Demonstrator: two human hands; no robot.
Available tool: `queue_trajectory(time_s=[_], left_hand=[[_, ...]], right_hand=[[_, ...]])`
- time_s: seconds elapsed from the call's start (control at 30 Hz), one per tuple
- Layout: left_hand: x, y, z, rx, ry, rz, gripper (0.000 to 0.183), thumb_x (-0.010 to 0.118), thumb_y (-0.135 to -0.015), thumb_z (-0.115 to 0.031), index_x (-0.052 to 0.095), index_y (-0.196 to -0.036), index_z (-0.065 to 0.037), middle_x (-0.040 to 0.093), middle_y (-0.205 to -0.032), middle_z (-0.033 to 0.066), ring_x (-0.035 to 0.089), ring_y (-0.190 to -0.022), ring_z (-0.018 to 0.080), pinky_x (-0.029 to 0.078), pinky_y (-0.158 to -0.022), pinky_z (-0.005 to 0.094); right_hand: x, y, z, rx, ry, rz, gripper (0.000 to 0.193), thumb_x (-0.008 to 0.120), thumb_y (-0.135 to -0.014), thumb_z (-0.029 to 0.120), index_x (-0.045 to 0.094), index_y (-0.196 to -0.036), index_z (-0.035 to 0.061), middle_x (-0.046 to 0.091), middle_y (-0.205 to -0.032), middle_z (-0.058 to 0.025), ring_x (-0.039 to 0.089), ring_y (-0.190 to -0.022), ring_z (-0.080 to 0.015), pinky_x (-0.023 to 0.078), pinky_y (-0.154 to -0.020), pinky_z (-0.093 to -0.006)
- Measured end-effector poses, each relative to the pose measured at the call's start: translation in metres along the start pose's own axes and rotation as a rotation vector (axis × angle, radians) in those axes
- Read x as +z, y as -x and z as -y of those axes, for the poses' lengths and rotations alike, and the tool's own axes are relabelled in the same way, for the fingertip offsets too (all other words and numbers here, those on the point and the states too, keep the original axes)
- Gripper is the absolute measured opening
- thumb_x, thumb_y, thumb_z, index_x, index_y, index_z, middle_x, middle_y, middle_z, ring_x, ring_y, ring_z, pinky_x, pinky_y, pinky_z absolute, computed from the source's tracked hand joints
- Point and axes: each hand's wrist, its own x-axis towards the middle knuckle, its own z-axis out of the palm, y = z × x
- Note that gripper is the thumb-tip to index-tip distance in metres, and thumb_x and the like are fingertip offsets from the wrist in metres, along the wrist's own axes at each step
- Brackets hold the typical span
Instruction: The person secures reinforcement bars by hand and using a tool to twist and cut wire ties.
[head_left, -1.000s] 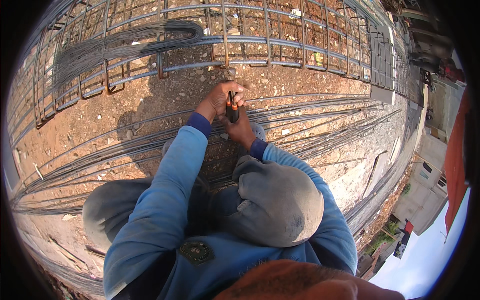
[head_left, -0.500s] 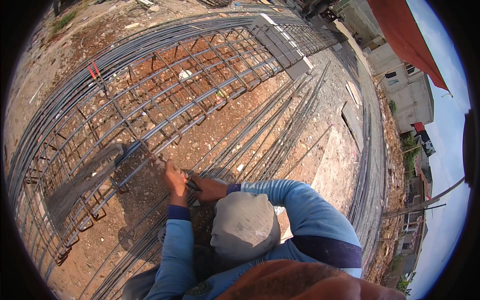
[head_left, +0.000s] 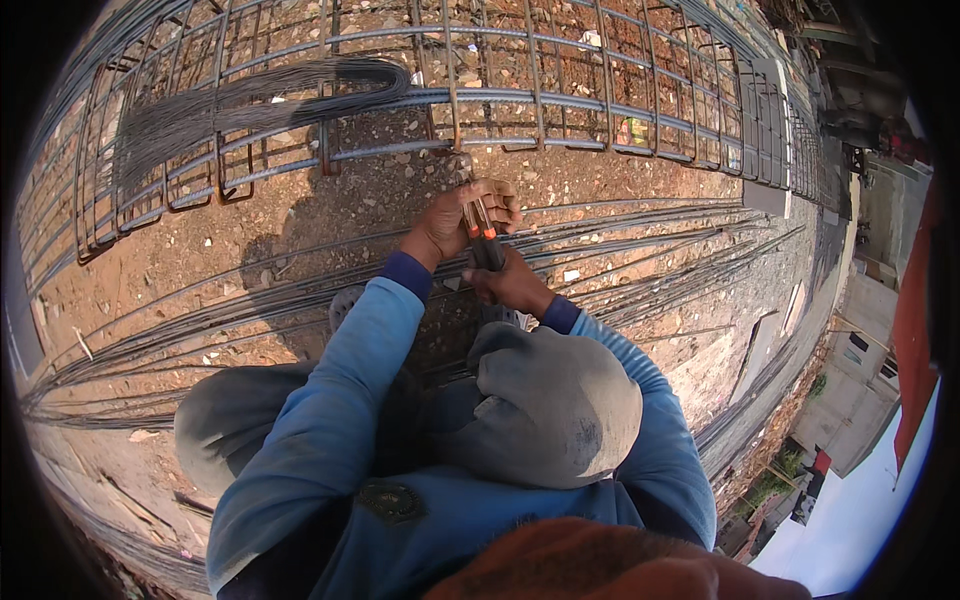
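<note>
My right hand (head_left: 512, 283) is closed round the dark grip of a pair of pincers (head_left: 489, 252). The grips have orange ends, and two metal arms run up from them against my left hand (head_left: 455, 218). Its fingers are curled in beside the pincers' head; what they pinch, if anything, is hidden. Both hands are just on the near side of a rebar cage (head_left: 375, 152), below its lower bar. A rusty piece (head_left: 460, 168) shows between the cage and my left fingers. On the cage at left lies a bent bundle of thin tie wire (head_left: 250, 100).
Long loose bars (head_left: 640, 243) lie on the ground under my hands and out to both sides. My bent knees (head_left: 560, 405) are close below my hands. A grey board (head_left: 768, 140) crosses the cage at right. Beyond it stand pale buildings (head_left: 862, 320) and a red cloth (head_left: 912, 320).
My view has turned, so the cage now runs across the top. The pincers' orange-ended grips now show between my hands, and my left fingers have come round beside them.
</note>
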Motion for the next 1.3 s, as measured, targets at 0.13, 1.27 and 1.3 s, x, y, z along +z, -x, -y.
queue_trajectory(time_s=[0.13, 1.27, 1.3], left_hand=[[0.022, -0.011, 0.015, 0.039, 0.458, 0.318, 0.036, 0.054, -0.092, -0.044, 0.063, -0.082, -0.010, 0.052, -0.059, -0.0004, 0.057, -0.057, 0.0154, 0.051, -0.071, 0.0429], [-0.017, -0.045, 0.032, 0.226, 0.049, -0.074, 0.037, 0.057, -0.089, -0.045, 0.058, -0.097, -0.010, 0.054, -0.070, 0.0027, 0.056, -0.064, 0.0187, 0.049, -0.066, 0.0366], [-0.035, -0.047, 0.035, 0.215, -0.007, 0.020, 0.041, 0.057, -0.089, -0.046, 0.059, -0.102, -0.008, 0.058, -0.075, 0.0051, 0.061, -0.072, 0.0221, 0.051, -0.070, 0.0387]], right_hand=[[-0.046, 0.044, 0.099, 0.273, -0.041, 0.160, 0.018, 0.066, -0.086, 0.016, 0.055, -0.087, 0.0022, 0.055, -0.061, -0.0042, 0.057, -0.053, -0.0136, 0.045, -0.047, -0.0292], [-0.004, -0.001, -0.002, -0.217, 0.432, -0.614, 0.035, 0.068, -0.076, 0.023, 0.055, -0.102, 0.0037, 0.063, -0.084, -0.0215, 0.063, -0.081, -0.0406, 0.051, -0.070, -0.0447], [0.001, 0.005, 0.007, -0.226, 0.404, -0.572, 0.036, 0.068, -0.076, 0.025, 0.056, -0.102, 0.0043, 0.064, -0.088, -0.0209, 0.063, -0.083, -0.0402, 0.051, -0.072, -0.0450]])
